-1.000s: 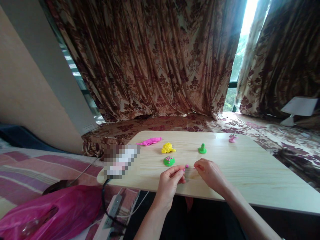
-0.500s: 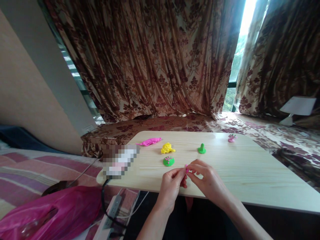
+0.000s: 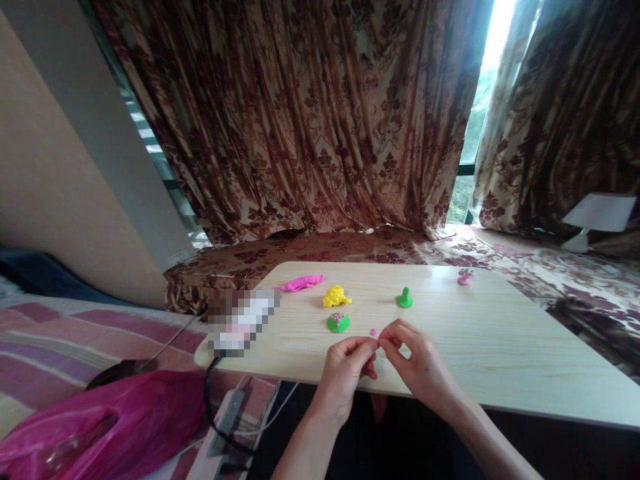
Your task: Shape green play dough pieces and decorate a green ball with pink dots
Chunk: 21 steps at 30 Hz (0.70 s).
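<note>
My left hand (image 3: 347,367) is closed in a pinch over the near part of the table, its thumb and finger meeting my right fingertips. My right hand (image 3: 413,353) pinches from the other side. A tiny bit of pink clay sits between the fingertips, mostly hidden. Just beyond them a small pink clay ball (image 3: 373,332) lies on the wood. To its left rests a green clay dome (image 3: 339,323) dotted with small pink balls. Behind that is a lumpy yellow clay figure (image 3: 336,296). A green clay piece (image 3: 405,299) with an upright stem stands farther right.
A long pink clay shape (image 3: 303,283) lies near the back left of the light wooden table (image 3: 500,347). At the back right stands a pink clay piece (image 3: 465,277) with green dots. A blurred-out object (image 3: 245,323) with a black cable occupies the left edge.
The small pink ball beyond my fingers now shows fully on the table, clear of the hands. My pinched fingertips have shifted slightly right, and less pink shows between them.
</note>
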Each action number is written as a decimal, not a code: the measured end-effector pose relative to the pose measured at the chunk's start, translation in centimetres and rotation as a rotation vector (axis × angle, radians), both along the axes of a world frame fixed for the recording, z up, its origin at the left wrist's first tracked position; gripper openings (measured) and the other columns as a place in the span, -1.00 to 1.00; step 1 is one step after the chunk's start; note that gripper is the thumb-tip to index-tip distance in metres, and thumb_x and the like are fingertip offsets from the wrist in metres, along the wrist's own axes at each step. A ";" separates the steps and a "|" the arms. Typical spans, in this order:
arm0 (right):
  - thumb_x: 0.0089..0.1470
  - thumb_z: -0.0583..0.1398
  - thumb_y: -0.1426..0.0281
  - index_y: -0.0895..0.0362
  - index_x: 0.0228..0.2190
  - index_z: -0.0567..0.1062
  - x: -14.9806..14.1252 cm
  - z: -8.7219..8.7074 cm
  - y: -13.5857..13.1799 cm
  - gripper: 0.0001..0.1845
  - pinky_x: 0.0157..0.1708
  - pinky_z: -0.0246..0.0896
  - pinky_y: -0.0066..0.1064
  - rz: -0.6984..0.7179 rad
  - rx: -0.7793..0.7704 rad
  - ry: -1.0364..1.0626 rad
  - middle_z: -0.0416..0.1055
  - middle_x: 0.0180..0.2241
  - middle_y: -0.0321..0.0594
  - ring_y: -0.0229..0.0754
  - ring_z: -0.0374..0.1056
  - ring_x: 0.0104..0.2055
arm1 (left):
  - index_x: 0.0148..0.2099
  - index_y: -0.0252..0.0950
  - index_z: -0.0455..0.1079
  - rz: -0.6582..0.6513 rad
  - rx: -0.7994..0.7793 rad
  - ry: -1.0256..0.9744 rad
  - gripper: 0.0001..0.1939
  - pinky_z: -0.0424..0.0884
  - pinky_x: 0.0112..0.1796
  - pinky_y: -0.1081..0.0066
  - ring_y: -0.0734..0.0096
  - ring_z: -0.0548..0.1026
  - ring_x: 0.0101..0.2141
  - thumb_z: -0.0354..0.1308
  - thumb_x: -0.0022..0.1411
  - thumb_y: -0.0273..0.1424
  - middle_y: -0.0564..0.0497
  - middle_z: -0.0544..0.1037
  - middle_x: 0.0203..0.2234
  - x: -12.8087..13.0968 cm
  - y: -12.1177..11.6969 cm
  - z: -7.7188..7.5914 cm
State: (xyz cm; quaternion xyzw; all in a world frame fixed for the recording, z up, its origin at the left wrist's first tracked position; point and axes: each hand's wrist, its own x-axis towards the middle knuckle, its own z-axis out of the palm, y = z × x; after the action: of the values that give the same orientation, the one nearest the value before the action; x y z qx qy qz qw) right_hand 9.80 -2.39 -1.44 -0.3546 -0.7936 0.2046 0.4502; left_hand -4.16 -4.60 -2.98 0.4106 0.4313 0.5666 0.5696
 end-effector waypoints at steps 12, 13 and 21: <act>0.10 0.04 0.43 0.12 -0.46 0.48 5.2 -1.6 3.3 -0.76 -0.40 0.16 -0.44 -0.159 0.001 -0.266 0.39 -0.45 -0.23 -0.23 0.32 -0.42 | -0.44 -0.38 0.42 0.145 0.012 0.096 -0.75 0.18 -0.62 0.54 0.63 0.23 -0.67 0.20 -0.01 -0.25 0.12 0.32 -0.65 0.3 -0.4 0.7; 0.09 0.04 0.43 0.12 -0.47 0.49 5.5 -1.8 3.6 -0.76 -0.41 0.15 -0.44 -0.177 0.000 -0.301 0.39 -0.47 -0.23 -0.23 0.32 -0.43 | -0.44 -0.38 0.42 0.143 0.010 0.100 -0.75 0.17 -0.62 0.54 0.63 0.23 -0.68 0.20 -0.01 -0.25 0.12 0.32 -0.66 0.4 -0.4 0.8; -0.02 0.07 0.48 0.12 -0.43 0.53 6.0 -2.6 4.9 -0.78 -0.45 0.17 -0.43 -0.229 -0.021 -0.374 0.48 -0.49 -0.25 -0.19 0.37 -0.45 | -0.46 -0.37 0.39 0.123 0.019 0.156 -0.74 0.18 -0.62 0.54 0.62 0.22 -0.69 0.20 -0.02 -0.24 0.14 0.29 -0.71 0.3 -0.2 0.7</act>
State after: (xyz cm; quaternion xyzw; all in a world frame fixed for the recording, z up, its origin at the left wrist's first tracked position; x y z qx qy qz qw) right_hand 15.80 2.46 -4.00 -0.4790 -0.8156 0.0911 0.3116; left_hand -3.84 -4.84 -2.28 0.4317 0.4933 0.5710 0.4942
